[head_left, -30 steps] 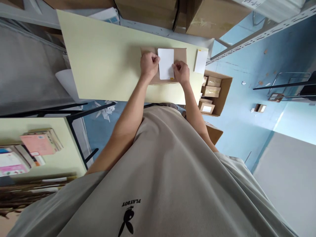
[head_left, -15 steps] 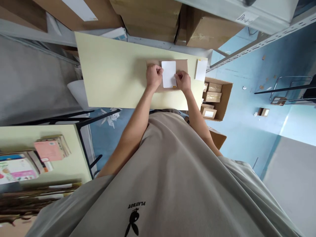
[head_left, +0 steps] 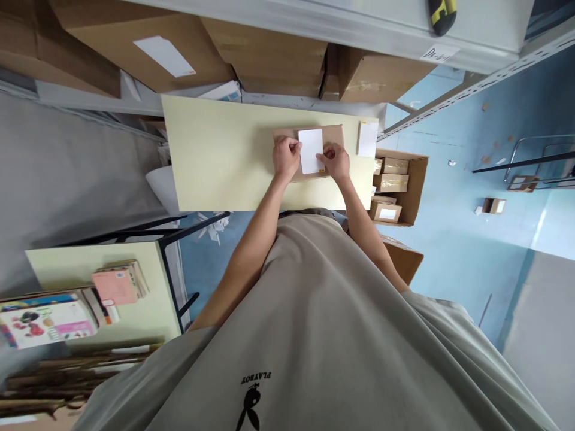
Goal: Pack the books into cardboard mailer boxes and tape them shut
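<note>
A white rectangular label (head_left: 311, 151) with a small yellow mark at its lower right corner lies over a flat brown cardboard box (head_left: 333, 134). Whether its whole surface touches the cardboard, I cannot tell. My left hand (head_left: 286, 158) pinches the label's left edge near the top. At the right edge, lower down, my right hand (head_left: 336, 161) has its thumb and bent fingers closed on the label. Off to the right on the same pale yellow table (head_left: 215, 155) is a stack of similar white labels (head_left: 368, 139).
Large cartons (head_left: 269, 63) line the shelf behind the table. To the right, an open carton (head_left: 415, 188) contains several small boxes. A second table (head_left: 148, 263) at lower left bears books (head_left: 117, 286). A yellow-and-black tool handle (head_left: 442, 15) rests on the upper shelf.
The camera view has shifted, so the table and shelf appear lower and a little further right. Both hands stay at the label's edges, with little visible movement against the box.
</note>
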`<state>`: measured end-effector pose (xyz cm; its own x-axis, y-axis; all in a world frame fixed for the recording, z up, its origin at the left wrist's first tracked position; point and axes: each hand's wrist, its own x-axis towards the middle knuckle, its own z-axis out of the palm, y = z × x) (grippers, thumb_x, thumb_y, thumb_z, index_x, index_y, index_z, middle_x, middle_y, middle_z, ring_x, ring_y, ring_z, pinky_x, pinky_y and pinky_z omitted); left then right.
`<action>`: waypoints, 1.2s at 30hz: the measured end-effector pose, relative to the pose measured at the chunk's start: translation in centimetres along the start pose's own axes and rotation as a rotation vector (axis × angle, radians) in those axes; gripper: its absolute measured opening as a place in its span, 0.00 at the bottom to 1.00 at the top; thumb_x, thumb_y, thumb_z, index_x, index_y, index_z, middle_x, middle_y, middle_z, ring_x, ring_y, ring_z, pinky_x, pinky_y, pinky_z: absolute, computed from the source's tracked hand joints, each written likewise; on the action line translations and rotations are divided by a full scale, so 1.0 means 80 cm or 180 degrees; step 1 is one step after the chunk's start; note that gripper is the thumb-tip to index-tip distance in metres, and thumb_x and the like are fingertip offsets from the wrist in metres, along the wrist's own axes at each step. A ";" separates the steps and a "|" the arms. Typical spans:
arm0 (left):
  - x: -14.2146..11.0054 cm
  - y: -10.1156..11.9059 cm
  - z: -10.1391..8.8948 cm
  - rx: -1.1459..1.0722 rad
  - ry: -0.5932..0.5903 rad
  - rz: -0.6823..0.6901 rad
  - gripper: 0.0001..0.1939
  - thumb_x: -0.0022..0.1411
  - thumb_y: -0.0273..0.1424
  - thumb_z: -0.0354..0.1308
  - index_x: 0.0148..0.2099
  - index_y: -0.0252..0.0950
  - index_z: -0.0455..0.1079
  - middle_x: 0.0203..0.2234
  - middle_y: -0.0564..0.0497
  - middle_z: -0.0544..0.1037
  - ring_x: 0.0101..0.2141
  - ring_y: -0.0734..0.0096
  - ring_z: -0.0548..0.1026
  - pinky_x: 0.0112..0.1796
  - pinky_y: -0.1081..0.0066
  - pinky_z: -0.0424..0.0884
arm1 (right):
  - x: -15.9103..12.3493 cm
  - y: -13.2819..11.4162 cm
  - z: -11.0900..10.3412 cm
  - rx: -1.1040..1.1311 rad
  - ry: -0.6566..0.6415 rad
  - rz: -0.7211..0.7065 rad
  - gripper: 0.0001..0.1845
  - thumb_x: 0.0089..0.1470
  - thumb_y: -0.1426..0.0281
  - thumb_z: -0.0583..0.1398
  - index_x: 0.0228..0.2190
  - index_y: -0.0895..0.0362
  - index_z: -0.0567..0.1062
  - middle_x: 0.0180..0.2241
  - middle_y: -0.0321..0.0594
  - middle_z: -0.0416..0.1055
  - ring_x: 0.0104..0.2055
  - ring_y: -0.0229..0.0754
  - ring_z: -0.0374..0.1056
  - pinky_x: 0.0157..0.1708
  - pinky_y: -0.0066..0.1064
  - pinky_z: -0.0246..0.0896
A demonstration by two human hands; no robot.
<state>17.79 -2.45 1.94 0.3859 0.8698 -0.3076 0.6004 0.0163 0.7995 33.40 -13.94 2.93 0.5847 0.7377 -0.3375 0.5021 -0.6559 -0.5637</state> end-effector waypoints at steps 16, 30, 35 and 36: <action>-0.008 0.012 -0.004 0.0370 0.0084 0.0033 0.10 0.77 0.28 0.61 0.39 0.45 0.75 0.46 0.40 0.87 0.55 0.49 0.84 0.64 0.51 0.76 | -0.005 -0.069 0.038 -0.0716 -0.0048 -0.0083 0.19 0.86 0.60 0.51 0.56 0.53 0.79 0.59 0.56 0.83 0.64 0.61 0.77 0.67 0.51 0.71; 0.005 0.026 -0.015 0.0465 -0.0024 -0.0311 0.09 0.74 0.30 0.69 0.38 0.43 0.77 0.45 0.41 0.92 0.52 0.46 0.88 0.59 0.53 0.79 | 0.033 -0.071 0.016 -0.0574 -0.0205 0.0295 0.24 0.76 0.44 0.66 0.48 0.52 0.84 0.49 0.56 0.88 0.54 0.67 0.84 0.59 0.57 0.79; 0.012 0.010 -0.011 0.0276 -0.0143 -0.0303 0.08 0.73 0.25 0.70 0.41 0.41 0.76 0.42 0.45 0.89 0.48 0.55 0.87 0.57 0.58 0.79 | 0.055 -0.082 0.017 -0.0748 -0.0199 0.0480 0.33 0.75 0.40 0.66 0.52 0.60 0.85 0.53 0.63 0.86 0.60 0.69 0.83 0.62 0.58 0.78; 0.015 0.004 -0.010 0.0222 -0.0200 -0.0280 0.09 0.71 0.23 0.71 0.42 0.40 0.75 0.40 0.47 0.88 0.47 0.57 0.86 0.56 0.59 0.79 | 0.061 -0.084 0.018 -0.0743 -0.0213 0.0521 0.35 0.75 0.40 0.65 0.52 0.62 0.85 0.53 0.64 0.86 0.60 0.69 0.82 0.62 0.59 0.78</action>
<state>17.88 -1.05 2.21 0.3715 0.8338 -0.4083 0.6802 0.0548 0.7309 31.99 -5.69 3.95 0.6307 0.6228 -0.4630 0.5420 -0.7805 -0.3115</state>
